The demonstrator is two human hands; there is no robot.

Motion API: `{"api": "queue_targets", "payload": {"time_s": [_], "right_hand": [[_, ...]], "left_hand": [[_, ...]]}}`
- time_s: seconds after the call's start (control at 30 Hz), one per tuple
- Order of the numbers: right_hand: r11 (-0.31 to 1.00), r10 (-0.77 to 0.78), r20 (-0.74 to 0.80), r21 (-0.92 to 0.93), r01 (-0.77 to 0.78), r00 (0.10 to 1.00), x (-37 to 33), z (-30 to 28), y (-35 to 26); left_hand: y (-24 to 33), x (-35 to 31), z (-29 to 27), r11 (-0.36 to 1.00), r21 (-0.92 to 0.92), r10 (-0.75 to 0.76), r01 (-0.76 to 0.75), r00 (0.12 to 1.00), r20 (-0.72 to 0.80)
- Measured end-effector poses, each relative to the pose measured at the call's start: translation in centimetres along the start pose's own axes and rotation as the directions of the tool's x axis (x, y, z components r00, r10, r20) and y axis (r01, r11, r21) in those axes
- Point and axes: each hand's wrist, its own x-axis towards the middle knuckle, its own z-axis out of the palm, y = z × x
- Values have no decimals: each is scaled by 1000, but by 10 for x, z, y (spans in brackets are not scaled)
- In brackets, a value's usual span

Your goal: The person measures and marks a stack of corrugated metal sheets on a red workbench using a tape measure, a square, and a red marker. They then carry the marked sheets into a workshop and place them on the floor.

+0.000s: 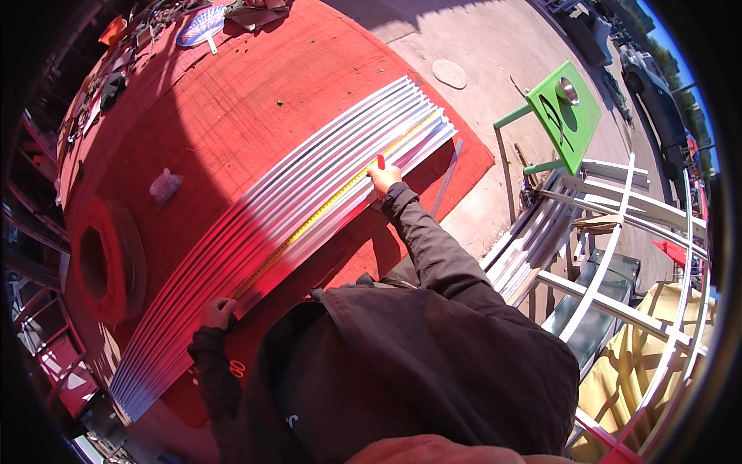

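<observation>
Several long, narrow white strips (313, 161) lie side by side across a red-covered table. A yellow tape measure (325, 209) is drawn out along them, its blade running on past my right hand to near their far right ends. My left hand (219, 312) is closed at the blade's near left end, around a dark part that looks like the case. My right hand (382, 182) rests on the strips beside the blade, fingers closed. From it sticks up a small red thing (380, 161), perhaps a marker; its lower part is hidden.
Orange-handled scissors (237, 368) lie by my left forearm. On the red table (232, 100) are a round red ring (127, 259), a clear plastic bag (165, 186) and a hand fan (202, 29). To the right stand a green stool (576, 131) with a metal bowl (567, 91), and white frames (618, 232).
</observation>
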Motion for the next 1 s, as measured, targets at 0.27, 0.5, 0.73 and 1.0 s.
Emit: {"api": "queue_targets", "payload": {"time_s": [0.27,0.5,0.73,1.0], "right_hand": [[997,41,-9,-58,-42,999,23,-6,8],[988,26,-10,-152,-27,1000,33,-5,18],[988,47,13,-151,-45,999,25,-2,16],[993,72,71,-104,-64,995,32,-4,24]], "left_hand": [[7,12,9,999,-4,-37,37,997,-62],[-4,22,10,998,56,-22,25,998,-61],[-4,21,7,998,69,-6,11,997,-72],[-15,30,11,996,68,-56,58,998,-40]]}}
